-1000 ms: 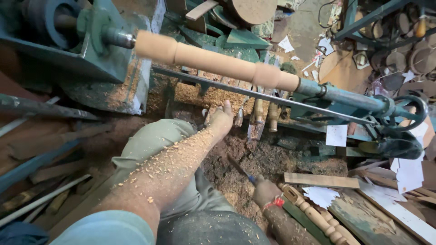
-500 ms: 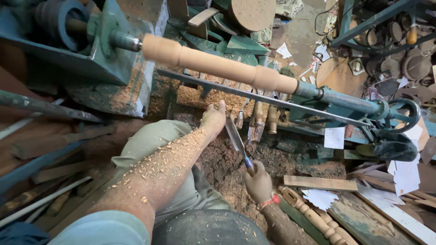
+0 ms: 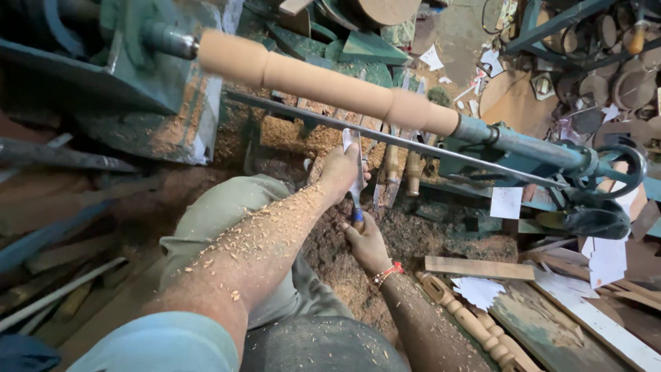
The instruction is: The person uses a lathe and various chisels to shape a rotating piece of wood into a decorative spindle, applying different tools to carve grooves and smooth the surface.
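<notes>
A long pale wooden spindle (image 3: 323,83) is mounted in a green lathe (image 3: 124,76), running from upper left to right. Below it lies a thin metal tool rest bar (image 3: 413,143). A turning chisel (image 3: 354,176) with a steel blade and wooden handle points up toward the bar. My left hand (image 3: 339,171) wraps around its blade just below the bar. My right hand (image 3: 365,241) grips the handle end lower down. Sawdust covers my left forearm.
The lathe's tailstock with a handwheel (image 3: 606,186) sits at right. A finished turned spindle (image 3: 468,320) and a flat wood piece (image 3: 478,267) lie at lower right. Sawdust heaps (image 3: 296,134) under the lathe. Several spare tools (image 3: 403,165) lean below the bar.
My right hand lifted the chisel from the floor up toward the tool rest. My left hand closed around its blade. The view moved closer to the lathe.
</notes>
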